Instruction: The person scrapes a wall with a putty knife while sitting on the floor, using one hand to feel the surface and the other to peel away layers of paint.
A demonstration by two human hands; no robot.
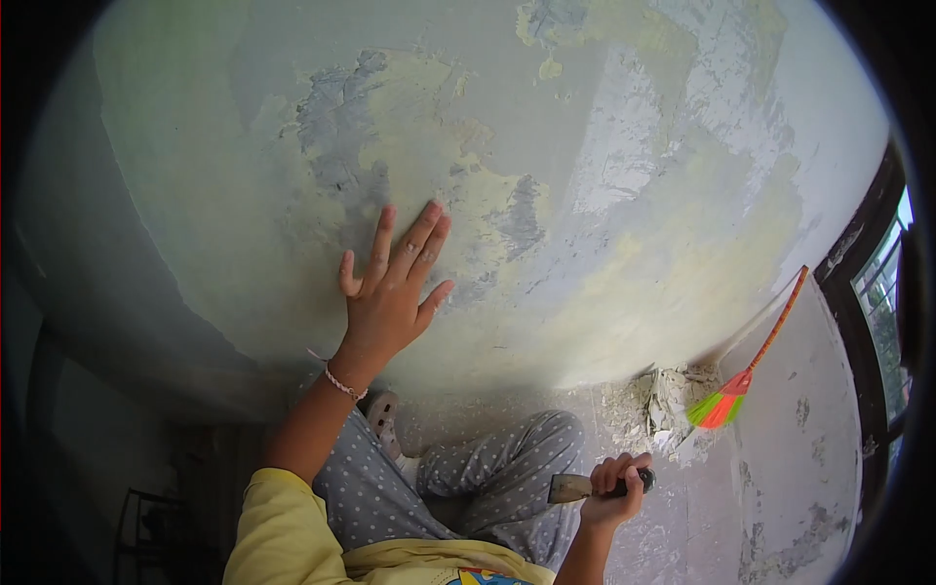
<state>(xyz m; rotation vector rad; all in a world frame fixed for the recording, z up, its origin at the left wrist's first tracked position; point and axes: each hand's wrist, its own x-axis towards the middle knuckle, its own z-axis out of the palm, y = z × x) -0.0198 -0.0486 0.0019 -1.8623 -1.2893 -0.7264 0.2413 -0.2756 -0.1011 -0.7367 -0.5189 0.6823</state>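
Note:
My left hand (390,278) is raised against the wall (507,322), its fingers spread over a patch of peeled paint and bare grey plaster. Whitish dust marks the fingers, and a braided bracelet circles the wrist. Lower right, my right hand (616,487) is wrapped round the dark handle of a putty knife (569,488). Its flat blade points left, beside my bent knee and apart from the wall. Yellowish, grey and white patches cover the wall, with rough flaked edges.
A broom (723,400) with green and orange bristles leans in the corner at the right. Beside it lies a heap of paint flakes (668,400) along the wall's foot. A dark-framed window (882,283) is at the far right. A dark metal rack (146,526) stands lower left.

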